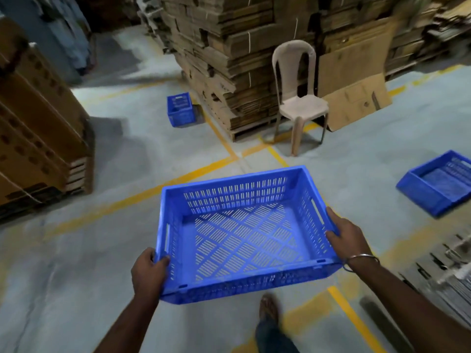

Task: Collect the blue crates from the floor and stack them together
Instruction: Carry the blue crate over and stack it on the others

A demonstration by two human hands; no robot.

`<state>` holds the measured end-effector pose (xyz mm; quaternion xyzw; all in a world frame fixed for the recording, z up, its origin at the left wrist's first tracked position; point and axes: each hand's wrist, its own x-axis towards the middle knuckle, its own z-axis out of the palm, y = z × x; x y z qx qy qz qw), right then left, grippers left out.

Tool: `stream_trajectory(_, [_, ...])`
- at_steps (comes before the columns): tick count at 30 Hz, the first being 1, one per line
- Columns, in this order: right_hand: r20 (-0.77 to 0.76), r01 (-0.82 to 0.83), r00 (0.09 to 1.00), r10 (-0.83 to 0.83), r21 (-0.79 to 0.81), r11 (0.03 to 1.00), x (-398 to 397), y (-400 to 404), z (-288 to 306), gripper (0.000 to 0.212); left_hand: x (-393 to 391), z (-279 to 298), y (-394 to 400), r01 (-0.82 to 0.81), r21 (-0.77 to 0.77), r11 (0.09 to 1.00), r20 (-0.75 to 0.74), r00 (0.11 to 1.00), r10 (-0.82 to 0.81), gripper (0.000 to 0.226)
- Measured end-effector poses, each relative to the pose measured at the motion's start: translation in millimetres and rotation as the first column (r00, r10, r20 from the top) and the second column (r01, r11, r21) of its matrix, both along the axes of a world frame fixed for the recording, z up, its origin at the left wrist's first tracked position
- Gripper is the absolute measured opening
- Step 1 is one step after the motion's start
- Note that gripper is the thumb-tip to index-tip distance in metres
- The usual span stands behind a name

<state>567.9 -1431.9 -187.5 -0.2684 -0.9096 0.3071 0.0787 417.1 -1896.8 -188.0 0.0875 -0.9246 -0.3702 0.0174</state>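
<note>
Head-worn view, angled down, floor (76, 276) near

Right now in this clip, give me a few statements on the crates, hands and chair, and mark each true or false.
1. Both hands grip the carried crate by its short sides. True: left hand, right hand.
2. The carried crate holds cardboard. False: it is empty.
3. Two more blue crates sit on the floor. True: the far crate and the right crate.
4. A crate rests on the chair. False: its seat is bare.
5. The far crate stands beside the cardboard stack. True.
</note>
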Motion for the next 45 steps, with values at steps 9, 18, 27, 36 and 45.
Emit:
stream_trajectory(9, [-0.011, 0.135, 0.991, -0.135, 0.0, 0.991, -154.8, 111.5, 4.8, 0.071, -213.8, 14.3, 132.5, 0.112, -0.071, 0.991, 0.001, 0.994, -0.112, 0.033])
stream_trajectory(18, [-0.004, 0.306, 0.952, -0.307, -0.057, 0.95, -281.8, 216.1, -4.1, 0.07, -418.9, 8.4, 287.1, 0.293, 0.0, 0.956, 0.035, 0.956, -0.293, 0.023])
stream_trajectory(27, [-0.004, 0.503, 0.864, -0.504, -0.063, 0.862, -395.5, 319.8, 2.7, 0.07, -624.5, 20.9, 472.0, 0.511, 0.02, 0.859, 0.071, 0.856, -0.511, 0.025])
stream_trajectory(36, [0.012, 0.698, 0.716, -0.698, -0.042, 0.715, -442.8, 451.3, -7.2, 0.071, -734.6, 14.7, 703.5, 0.691, 0.032, 0.722, 0.082, 0.718, -0.691, 0.01])
stream_trajectory(45, [-0.002, 0.782, 0.62, -0.784, -0.07, 0.619, -482.7, 630.4, -9.2, 0.07, -798.2, 16.1, 941.6, 0.785, 0.05, 0.618, 0.095, 0.612, -0.785, 0.012])
